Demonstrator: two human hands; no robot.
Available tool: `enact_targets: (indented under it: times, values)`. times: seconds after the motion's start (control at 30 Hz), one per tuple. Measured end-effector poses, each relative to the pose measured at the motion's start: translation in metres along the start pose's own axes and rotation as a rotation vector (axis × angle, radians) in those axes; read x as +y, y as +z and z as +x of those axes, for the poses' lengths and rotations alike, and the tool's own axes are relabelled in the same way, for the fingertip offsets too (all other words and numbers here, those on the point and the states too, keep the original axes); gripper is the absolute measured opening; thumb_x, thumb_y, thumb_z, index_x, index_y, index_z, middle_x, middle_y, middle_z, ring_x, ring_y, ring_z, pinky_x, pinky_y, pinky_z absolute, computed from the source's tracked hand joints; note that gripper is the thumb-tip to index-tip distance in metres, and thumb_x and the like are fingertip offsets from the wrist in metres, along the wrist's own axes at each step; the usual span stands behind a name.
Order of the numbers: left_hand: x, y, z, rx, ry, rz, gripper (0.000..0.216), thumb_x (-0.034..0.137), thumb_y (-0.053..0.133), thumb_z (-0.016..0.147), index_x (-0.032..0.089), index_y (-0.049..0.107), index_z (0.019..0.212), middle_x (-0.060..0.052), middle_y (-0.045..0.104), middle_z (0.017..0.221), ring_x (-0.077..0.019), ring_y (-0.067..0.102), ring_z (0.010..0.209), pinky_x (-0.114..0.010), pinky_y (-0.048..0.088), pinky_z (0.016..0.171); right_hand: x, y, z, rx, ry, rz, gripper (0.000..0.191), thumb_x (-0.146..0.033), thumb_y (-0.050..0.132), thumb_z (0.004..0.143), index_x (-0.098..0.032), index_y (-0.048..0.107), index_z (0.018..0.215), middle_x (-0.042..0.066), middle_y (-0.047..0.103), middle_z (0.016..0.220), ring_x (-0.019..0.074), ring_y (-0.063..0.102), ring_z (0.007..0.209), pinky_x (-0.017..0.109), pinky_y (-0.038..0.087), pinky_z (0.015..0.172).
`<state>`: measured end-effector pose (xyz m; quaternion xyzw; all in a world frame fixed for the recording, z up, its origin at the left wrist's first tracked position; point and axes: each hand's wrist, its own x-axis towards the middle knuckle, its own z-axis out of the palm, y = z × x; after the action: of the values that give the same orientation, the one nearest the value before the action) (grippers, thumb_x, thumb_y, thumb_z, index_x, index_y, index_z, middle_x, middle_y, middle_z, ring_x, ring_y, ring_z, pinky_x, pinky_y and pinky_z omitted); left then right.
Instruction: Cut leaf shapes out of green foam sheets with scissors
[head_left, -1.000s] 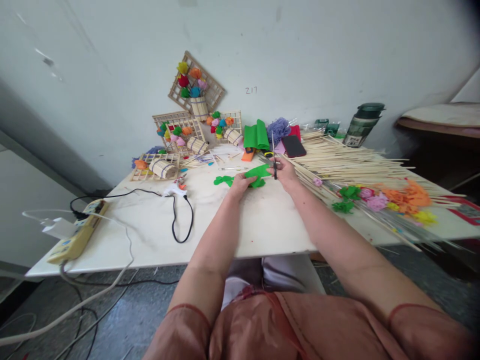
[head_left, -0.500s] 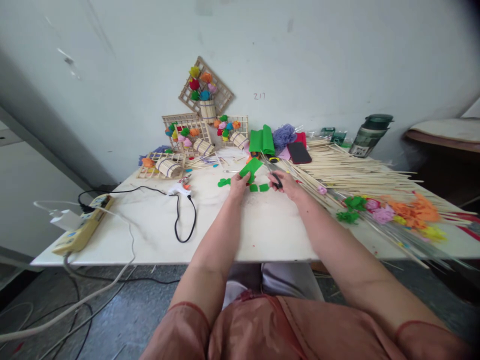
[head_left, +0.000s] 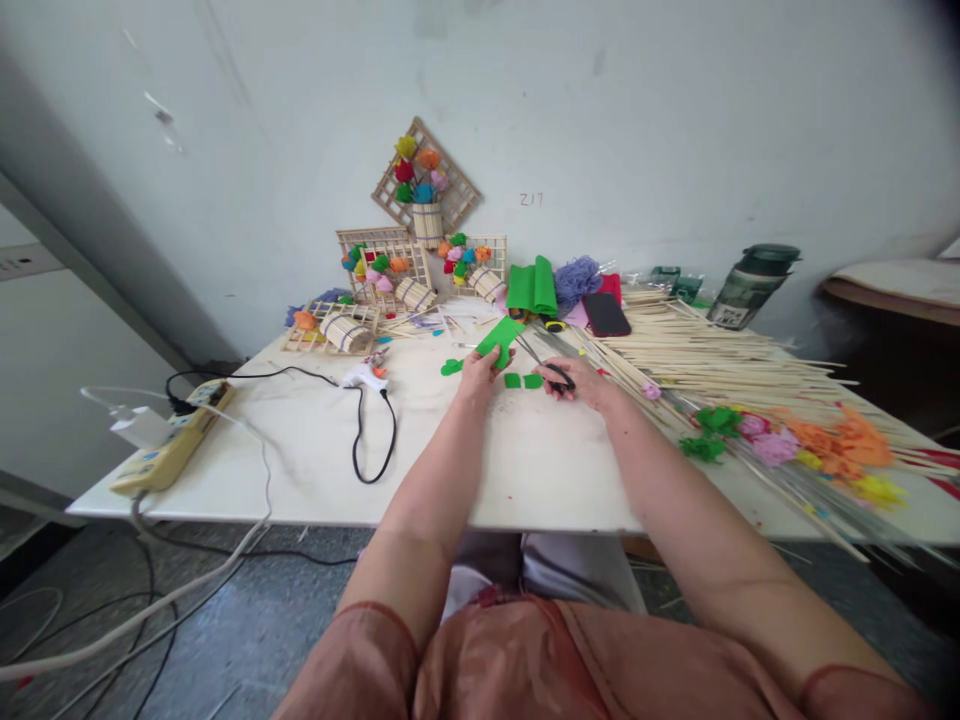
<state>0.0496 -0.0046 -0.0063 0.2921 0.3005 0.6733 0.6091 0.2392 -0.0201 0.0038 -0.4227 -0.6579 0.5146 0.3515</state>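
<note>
I take the middle between the two hands as centre of my clock, with the wall (head_left: 637,120) at twelve. The fingers of the left hand (head_left: 480,372) are closed on a green strip (head_left: 501,338), at about ten to eleven o'clock, pinching its lower part, while its upper end points toward one. The fingers of the right hand (head_left: 587,382), at three o'clock, are closed around the scissors (head_left: 559,376), whose blades point toward ten; how far the blades are parted, I cannot tell.

I judge the cutting is only partly done. Two small green pieces (head_left: 532,381) already lie near the centre on the desk (head_left: 555,480), and a further green piece (head_left: 451,367) lies at nine o'clock. The strip is not yet cut up, and a larger green roll (head_left: 532,287) rests at twelve. Loose paper flowers (head_left: 772,445) lie between three and four, well apart from the hands. Flower panels (head_left: 427,225) stand between nine and eleven; most look complete to me, but the nearest shows clearly only one orange flower (head_left: 305,320).
</note>
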Motion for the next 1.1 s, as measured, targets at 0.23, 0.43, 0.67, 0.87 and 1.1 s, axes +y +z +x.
enact_targets:
  times: [0.23, 0.43, 0.67, 0.87, 1.1]
  values:
    - [-0.0044, 0.0007, -0.0013, -0.085, -0.058, 0.011, 0.013, 0.007, 0.073, 0.068, 0.01, 0.065, 0.077, -0.004, 0.07, 0.073, -0.0221, 0.073, 0.088, -0.046, 0.048, 0.103, 0.0036, 0.0011, 0.001, 0.005, -0.005, 0.011, 0.031, -0.043, 0.07, 0.076, -0.014, 0.06, 0.075, 0.001, 0.061, 0.059, 0.0066, 0.052, 0.042, 0.016, 0.025, 0.031]
    - [-0.0082, -0.0016, 0.0025, -0.125, -0.073, 0.015, 0.011, 0.006, 0.072, 0.07, 0.01, 0.065, 0.078, -0.005, 0.071, 0.076, -0.0216, 0.073, 0.087, -0.045, 0.049, 0.103, 0.0021, 0.0033, 0.0013, 0.015, 0.026, -0.001, 0.027, -0.041, 0.066, 0.079, -0.015, 0.06, 0.076, -0.001, 0.058, 0.056, 0.0053, 0.048, 0.039, 0.016, 0.025, 0.032]
    - [-0.0083, -0.0007, 0.0013, -0.141, -0.087, 0.023, 0.008, 0.004, 0.068, 0.073, 0.01, 0.064, 0.077, -0.005, 0.071, 0.075, -0.0195, 0.073, 0.079, -0.044, 0.05, 0.101, -0.0019, 0.0079, -0.0005, 0.044, 0.073, 0.048, 0.024, -0.036, 0.07, 0.076, -0.015, 0.059, 0.074, -0.002, 0.055, 0.053, 0.0048, 0.045, 0.037, 0.016, 0.022, 0.031]
    - [-0.0047, 0.0017, -0.0024, -0.132, -0.099, 0.02, 0.009, 0.002, 0.067, 0.073, 0.01, 0.064, 0.075, -0.005, 0.071, 0.074, -0.0211, 0.073, 0.086, -0.044, 0.049, 0.103, 0.0006, 0.008, 0.002, 0.068, 0.105, 0.09, 0.022, -0.033, 0.07, 0.076, -0.015, 0.059, 0.072, -0.003, 0.053, 0.05, 0.0042, 0.041, 0.035, 0.016, 0.023, 0.032]
    - [-0.0033, 0.0028, -0.0031, -0.111, -0.109, 0.029, 0.01, 0.002, 0.065, 0.073, 0.011, 0.063, 0.077, -0.007, 0.072, 0.078, -0.0235, 0.072, 0.095, -0.045, 0.048, 0.104, 0.0012, 0.0083, 0.0054, 0.12, 0.098, 0.111, 0.017, -0.026, 0.066, 0.079, -0.015, 0.062, 0.066, -0.004, 0.049, 0.046, 0.004, 0.037, 0.034, 0.017, 0.026, 0.034]
